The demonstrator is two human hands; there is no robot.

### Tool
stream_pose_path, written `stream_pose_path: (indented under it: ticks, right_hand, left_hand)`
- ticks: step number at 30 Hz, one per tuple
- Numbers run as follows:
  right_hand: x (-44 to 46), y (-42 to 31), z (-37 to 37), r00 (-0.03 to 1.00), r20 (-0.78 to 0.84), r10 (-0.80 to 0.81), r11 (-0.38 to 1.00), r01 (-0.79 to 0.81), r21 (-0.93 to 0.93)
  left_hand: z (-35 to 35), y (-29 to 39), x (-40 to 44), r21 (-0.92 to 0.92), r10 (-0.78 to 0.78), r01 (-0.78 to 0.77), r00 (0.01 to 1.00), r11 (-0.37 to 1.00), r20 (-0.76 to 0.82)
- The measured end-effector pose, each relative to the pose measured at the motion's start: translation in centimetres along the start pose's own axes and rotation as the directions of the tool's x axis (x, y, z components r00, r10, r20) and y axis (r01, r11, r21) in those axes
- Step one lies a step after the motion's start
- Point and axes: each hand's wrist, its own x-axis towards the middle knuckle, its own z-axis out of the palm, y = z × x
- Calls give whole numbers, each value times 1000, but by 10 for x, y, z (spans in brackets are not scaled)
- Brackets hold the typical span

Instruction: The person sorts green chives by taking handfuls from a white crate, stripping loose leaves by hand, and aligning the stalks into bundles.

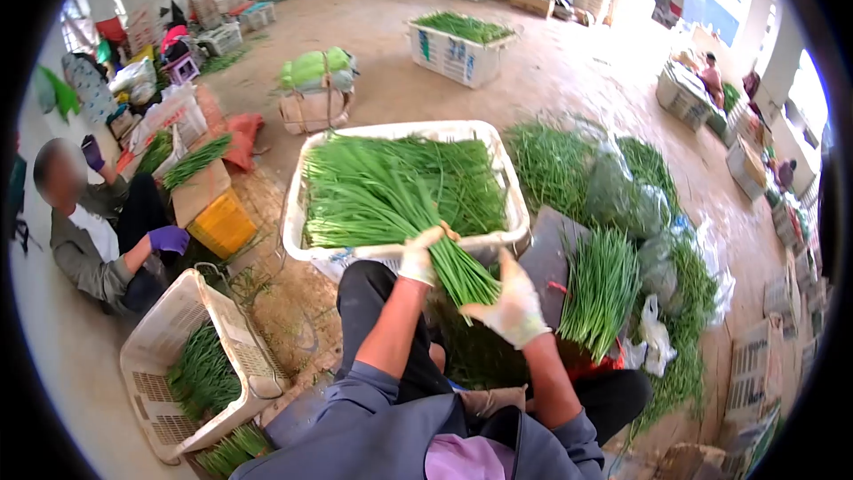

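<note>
My left hand (420, 255), in a pale glove, is wrapped round a bundle of long green chives (464, 274). A brownish band circles the bundle by my fingers. Its leaves fan out over a white plastic crate (296, 204) full of chives, while the cut stem ends point down toward my right hand (515, 304). That hand, also in a pale glove, is open with thumb and fingers apart, beside the stem ends. A further pile of chives (602, 289) lies right of it, next to a dark grey board (553, 258).
Loose greens (555, 160) and plastic bags (622, 191) heap up at the right. A tipped white crate (160, 360) with chives stands at lower left. Beyond it a person in purple gloves (169, 240) sits by a yellow box (224, 222). Another filled crate (453, 53) stands ahead.
</note>
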Motion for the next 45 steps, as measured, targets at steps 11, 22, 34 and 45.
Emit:
stream_pose_path:
  ticks: [11, 22, 34, 45]
  right_hand:
    - [84, 5, 61, 595, 799, -81, 499, -670, 550]
    - [99, -18, 109, 554, 811, -189, 527, -639, 560]
    - [48, 29, 93, 793, 609, -4, 448, -543, 711]
    - [-22, 106, 125, 708, 572, 414, 226, -688, 689]
  left_hand:
    - [33, 74, -2, 72, 66, -59, 994, 996, -86]
    - [9, 129, -13, 100, 353, -343, 929, 934, -112]
    - [17, 76, -24, 209, 154, -164, 986, 964, 61]
    - [-57, -133, -64, 264, -303, 298, 953, 917, -21]
